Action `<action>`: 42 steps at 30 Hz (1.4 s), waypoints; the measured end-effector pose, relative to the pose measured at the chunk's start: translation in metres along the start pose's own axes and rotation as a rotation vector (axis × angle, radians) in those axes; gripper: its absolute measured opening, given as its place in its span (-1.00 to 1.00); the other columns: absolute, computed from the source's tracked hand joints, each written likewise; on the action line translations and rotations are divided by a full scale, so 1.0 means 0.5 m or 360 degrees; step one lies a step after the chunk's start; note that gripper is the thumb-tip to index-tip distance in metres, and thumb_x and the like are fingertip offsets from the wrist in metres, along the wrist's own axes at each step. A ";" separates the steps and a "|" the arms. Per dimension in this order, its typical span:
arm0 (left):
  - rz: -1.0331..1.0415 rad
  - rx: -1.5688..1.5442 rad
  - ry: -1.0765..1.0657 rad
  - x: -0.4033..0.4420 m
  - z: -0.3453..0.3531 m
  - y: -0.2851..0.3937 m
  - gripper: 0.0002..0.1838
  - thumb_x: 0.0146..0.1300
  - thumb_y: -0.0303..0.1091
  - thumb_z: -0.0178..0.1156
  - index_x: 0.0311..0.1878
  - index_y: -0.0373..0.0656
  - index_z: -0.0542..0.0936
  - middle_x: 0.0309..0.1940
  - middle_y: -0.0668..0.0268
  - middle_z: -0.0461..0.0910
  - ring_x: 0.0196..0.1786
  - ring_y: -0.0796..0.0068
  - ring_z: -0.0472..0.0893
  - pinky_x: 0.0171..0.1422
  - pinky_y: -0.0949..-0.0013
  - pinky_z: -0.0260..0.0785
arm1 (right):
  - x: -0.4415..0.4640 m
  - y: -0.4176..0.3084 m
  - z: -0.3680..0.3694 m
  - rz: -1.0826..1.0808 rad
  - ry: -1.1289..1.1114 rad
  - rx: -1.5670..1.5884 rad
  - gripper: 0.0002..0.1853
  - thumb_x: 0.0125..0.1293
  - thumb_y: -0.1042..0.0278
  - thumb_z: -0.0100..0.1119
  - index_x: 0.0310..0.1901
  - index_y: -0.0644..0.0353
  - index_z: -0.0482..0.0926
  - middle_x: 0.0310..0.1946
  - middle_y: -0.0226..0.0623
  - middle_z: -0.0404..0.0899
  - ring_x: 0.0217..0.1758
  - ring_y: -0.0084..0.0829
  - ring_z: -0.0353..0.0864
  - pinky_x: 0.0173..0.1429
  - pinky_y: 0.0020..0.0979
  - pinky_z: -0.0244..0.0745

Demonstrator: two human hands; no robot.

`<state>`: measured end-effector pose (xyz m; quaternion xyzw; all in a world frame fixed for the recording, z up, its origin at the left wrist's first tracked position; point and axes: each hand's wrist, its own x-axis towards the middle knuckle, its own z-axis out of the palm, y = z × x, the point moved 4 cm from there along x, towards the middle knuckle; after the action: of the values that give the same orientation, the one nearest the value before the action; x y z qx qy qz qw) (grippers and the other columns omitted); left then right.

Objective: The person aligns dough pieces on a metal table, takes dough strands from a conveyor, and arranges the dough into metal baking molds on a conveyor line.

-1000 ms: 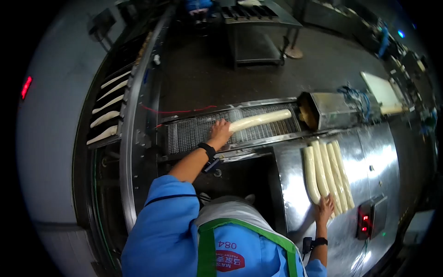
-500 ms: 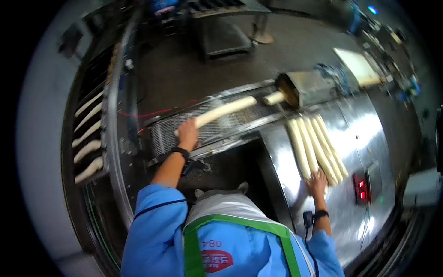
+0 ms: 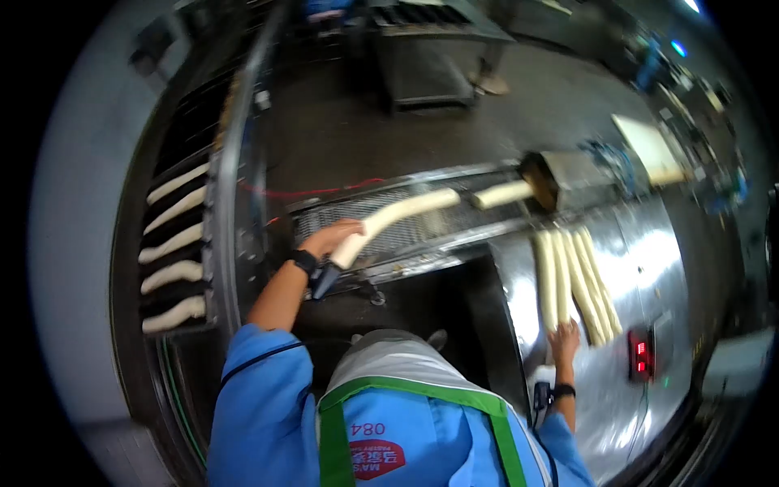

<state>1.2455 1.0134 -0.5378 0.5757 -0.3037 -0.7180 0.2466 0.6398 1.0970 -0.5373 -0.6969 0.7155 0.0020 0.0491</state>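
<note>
My left hand (image 3: 339, 234) is wrapped round the near end of a long pale dough roll (image 3: 406, 208), which lies bent along the mesh conveyor (image 3: 389, 235). A second dough roll (image 3: 503, 195) sticks out of the metal machine housing (image 3: 568, 180) onto the belt. On the steel table (image 3: 649, 243) several dough rolls (image 3: 578, 280) lie side by side. My right hand (image 3: 563, 337) is at the lower ends of the left rolls there, fingers closed round them, partly blurred.
At the left, several dough strips (image 3: 174, 242) rest in dark trays beside a metal rail (image 3: 231, 162). A control box with red digits (image 3: 641, 357) stands on the table's right. Behind are a metal cart (image 3: 426, 73) and a white board (image 3: 645, 146).
The held roll has been drawn towards me and now bends, its near end off the belt's middle. A second roll has emerged from the housing. My right hand has shifted left along the rolls' ends.
</note>
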 end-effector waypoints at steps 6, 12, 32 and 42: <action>0.0033 -0.1130 -0.0078 -0.011 0.023 0.048 -0.63 0.03 -0.22 0.09 -0.15 -0.27 0.41 -0.42 0.20 0.52 -0.44 0.42 0.52 -0.39 0.42 0.42 | 0.031 0.005 -0.014 0.0403 -0.0362 -0.0043 -0.52 -0.15 0.08 0.27 -0.13 0.06 0.48 0.14 -0.13 0.16 0.15 -0.12 0.19 0.05 -0.10 0.26; 0.0764 -0.1475 0.0123 -0.033 -0.163 0.225 -0.56 -0.02 -0.08 0.12 -0.17 -0.23 0.44 -0.40 0.24 0.51 -0.42 0.42 0.52 -0.33 0.33 0.42 | 0.066 -0.018 -0.007 0.0371 -0.0469 -0.0201 -0.47 -0.14 0.09 0.24 -0.09 0.13 0.46 0.13 0.07 0.12 0.14 -0.03 0.19 0.11 -0.14 0.22; 0.0701 -0.0852 0.1501 -0.149 -0.675 0.166 -0.43 0.11 0.00 0.02 0.09 -0.17 0.25 0.02 0.28 0.32 0.04 0.39 0.28 0.11 0.37 0.09 | 0.055 -0.004 0.037 0.0228 -0.0324 -0.0187 -0.50 -0.02 0.08 0.15 -0.08 0.22 0.42 0.02 0.20 0.23 0.09 0.07 0.24 0.09 -0.17 0.25; 0.0633 0.1559 0.0499 0.202 -0.021 0.098 -0.39 0.02 -0.06 0.09 0.13 -0.15 0.26 0.18 0.13 0.16 0.28 0.19 0.06 0.28 0.08 -0.13 | 0.020 -0.146 -0.076 0.0424 -0.0548 -0.0104 -0.40 -0.14 0.12 0.28 -0.03 0.20 0.39 0.16 0.08 0.07 0.21 0.00 0.09 0.19 -0.07 0.11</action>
<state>1.2341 0.9067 -0.5726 0.6546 -0.6649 -0.3380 0.1232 0.7098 1.0824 -0.4954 -0.5868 0.7818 0.1507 0.1472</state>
